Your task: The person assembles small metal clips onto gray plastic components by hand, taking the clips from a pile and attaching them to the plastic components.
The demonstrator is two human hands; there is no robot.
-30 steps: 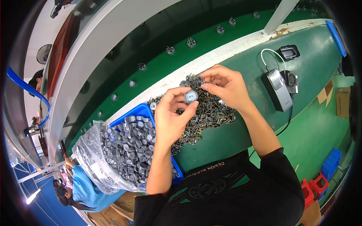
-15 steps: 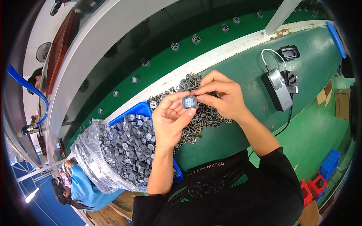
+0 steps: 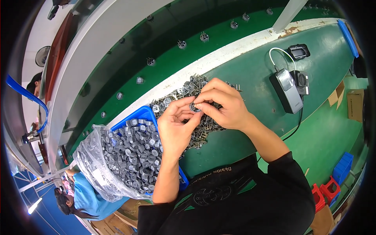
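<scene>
A small round grey plastic housing (image 3: 193, 107) is pinched between the fingertips of both hands, above a heap of parts. My left hand (image 3: 176, 124) grips its left side with thumb and fingers. From the right, my right hand (image 3: 224, 105) presses thumb and forefinger against the housing and covers much of it; whether a smaller piece sits in those fingers is hidden. Metal-pinned parts (image 3: 201, 133) lie heaped beneath and around the hands. Left of my left hand, a blue bin (image 3: 147, 113) holds many grey housings (image 3: 137, 150), with a clear plastic bag (image 3: 94, 164) along its side.
Beyond the worktable (image 3: 243, 70) runs a green conveyor belt (image 3: 164, 53) carrying a spaced row of similar parts. A grey-and-black device (image 3: 289, 92) with a white cable stands at right, near a black tray (image 3: 299, 51). A person in blue (image 3: 92, 196) is at lower left.
My right hand has moved left and slightly down onto the housing, closer to my left hand. The housing has turned, so its pale face no longer shows fully.
</scene>
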